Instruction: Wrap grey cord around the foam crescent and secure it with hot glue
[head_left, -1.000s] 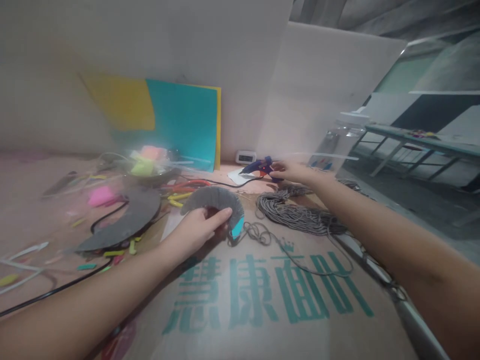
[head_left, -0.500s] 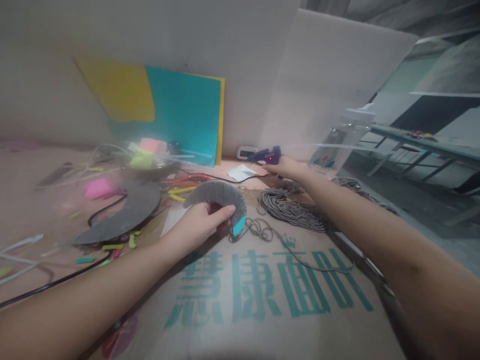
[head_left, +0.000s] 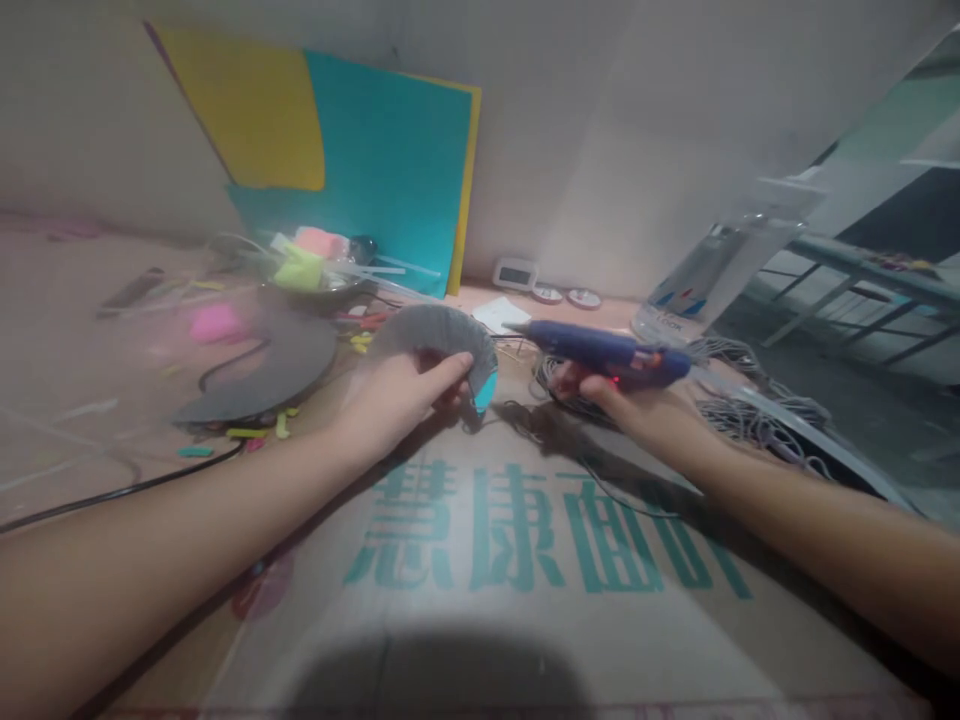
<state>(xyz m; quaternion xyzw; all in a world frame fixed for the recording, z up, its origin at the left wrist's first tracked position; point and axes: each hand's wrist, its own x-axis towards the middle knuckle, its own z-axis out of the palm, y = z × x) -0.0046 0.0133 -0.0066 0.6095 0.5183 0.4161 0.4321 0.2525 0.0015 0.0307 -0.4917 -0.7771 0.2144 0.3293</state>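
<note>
My left hand [head_left: 409, 395] pinches a crescent-shaped piece wrapped in grey cord [head_left: 431, 330], thumb on top. The piece's right tip shows bare turquoise [head_left: 486, 392]. My right hand [head_left: 600, 388] is wrapped round a blue glue gun [head_left: 592, 348], its nozzle pointing left towards the crescent but apart from it. A clear glue stick [head_left: 735, 385] runs out of the gun's back end, and a small red light glows on it. A loose strand of grey cord [head_left: 622, 500] trails over the printed board below the hands.
Coils of grey cord [head_left: 739, 425] lie at the right beside a clear bottle [head_left: 697, 270]. A larger grey crescent [head_left: 277, 375] and coloured scraps are on the left. Turquoise and yellow sheets [head_left: 390, 165] lean on the wall near a small white digital display [head_left: 515, 273].
My right hand has brought the glue gun from the back of the table nearer, turning its nozzle towards the crescent. My left hand keeps its hold. The camera view has tilted down slightly.
</note>
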